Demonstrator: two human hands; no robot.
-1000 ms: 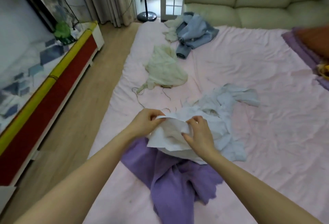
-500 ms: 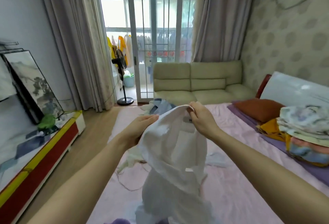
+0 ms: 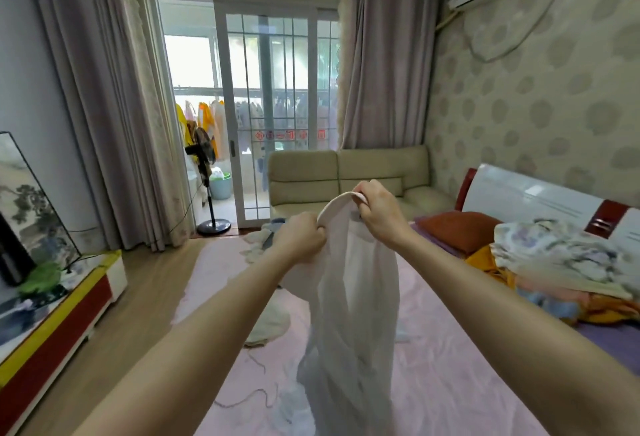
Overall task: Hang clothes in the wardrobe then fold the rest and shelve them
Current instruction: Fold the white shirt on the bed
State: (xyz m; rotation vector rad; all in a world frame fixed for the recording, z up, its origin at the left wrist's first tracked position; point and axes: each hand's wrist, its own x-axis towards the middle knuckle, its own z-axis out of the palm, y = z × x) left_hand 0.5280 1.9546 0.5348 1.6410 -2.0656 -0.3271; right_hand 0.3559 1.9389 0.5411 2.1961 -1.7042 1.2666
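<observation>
Head view: white shirt (image 3: 349, 297) held up over the bed (image 3: 450, 376), collar at top, body hanging down to the pink sheet. Left hand (image 3: 300, 238) fisted on the collar's left end, right hand (image 3: 379, 212) pinching its right end, both grips clamped on cloth. Cream garment (image 3: 268, 326) lying behind on the sheet. Pile of folded bedding (image 3: 561, 262) at right by the headboard. Sofa (image 3: 346, 175) beyond the bed.
</observation>
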